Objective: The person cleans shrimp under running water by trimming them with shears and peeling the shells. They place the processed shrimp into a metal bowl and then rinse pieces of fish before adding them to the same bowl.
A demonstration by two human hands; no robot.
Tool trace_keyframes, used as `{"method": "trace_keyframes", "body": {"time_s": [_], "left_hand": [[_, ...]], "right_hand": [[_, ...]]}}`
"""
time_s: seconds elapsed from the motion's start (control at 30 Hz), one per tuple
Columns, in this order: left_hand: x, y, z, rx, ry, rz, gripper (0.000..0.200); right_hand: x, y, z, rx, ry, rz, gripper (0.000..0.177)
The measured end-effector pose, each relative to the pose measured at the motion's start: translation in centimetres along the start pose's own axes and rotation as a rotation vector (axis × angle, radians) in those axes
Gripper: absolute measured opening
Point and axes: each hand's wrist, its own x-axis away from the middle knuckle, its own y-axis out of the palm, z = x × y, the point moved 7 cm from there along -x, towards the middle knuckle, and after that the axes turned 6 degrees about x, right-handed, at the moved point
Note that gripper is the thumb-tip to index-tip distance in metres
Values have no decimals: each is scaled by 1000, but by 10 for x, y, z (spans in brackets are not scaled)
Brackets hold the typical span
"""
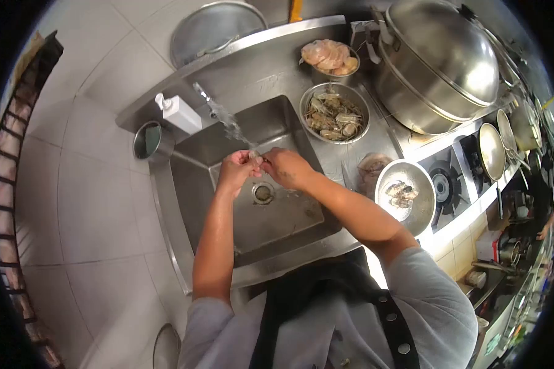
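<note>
Over the sink point(252, 232), my left hand point(235, 172) and my right hand point(286, 167) come together beside the running water. Both have their fingers pinched on a small greyish shrimp point(254, 155), mostly covered by the fingers. A metal bowl of whole shrimp point(333, 114) stands on the counter beyond my right hand. To the right, a wide metal bowl point(421, 212) contains a few pale pieces that look like shrimp point(401, 194). The faucet point(201, 93) pours a stream at the back of the basin.
A bowl of pale raw meat point(330, 56) stands behind the shrimp bowl. A large lidded steamer pot point(437, 67) and a gas burner point(442, 184) are on the right. At the sink's left edge are a white pump bottle point(180, 114) and a metal container point(152, 140).
</note>
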Motion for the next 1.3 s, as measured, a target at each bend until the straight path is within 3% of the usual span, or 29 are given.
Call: {"method": "trace_keyframes", "body": {"time_s": [0.13, 0.23, 0.53, 0.6, 0.8, 0.9, 1.0, 1.03, 1.17, 1.2, 1.27, 1.3], "left_hand": [[17, -9, -16, 28, 75, 81, 15], [29, -12, -24, 14, 56, 112, 15], [40, -8, -45, -88, 87, 181, 13], [40, -7, -50, -106, 89, 186, 14], [31, -1, -74, 236, 61, 126, 15], [27, 6, -82, 285, 5, 158, 14], [32, 9, -76, 91, -4, 268, 14], [29, 10, -76, 15, 86, 226, 14], [33, 16, -63, -125, 321, 161, 22], [36, 18, -59, -179, 301, 187, 22], [32, 21, -52, -270, 289, 160, 23], [47, 35, -26, -295, 227, 231, 23]], "right_hand": [[4, 1, -12, -72, -11, -23, 20], [8, 10, -8, -199, 98, -156, 24], [18, 30, 5, -266, 132, -163, 17], [18, 27, 4, -241, 15, -65, 16], [25, 50, 38, -595, 229, -155, 20], [31, 54, 45, -379, 258, -112, 21], [32, 64, 55, -472, 291, -207, 21], [32, 60, 55, -471, 292, -204, 21], [39, 82, 66, -545, 366, -539, 23], [40, 104, 63, 62, -277, -357, 37], [41, 86, 45, 64, -253, -381, 41], [37, 99, 61, -84, -11, -439, 37]]}}
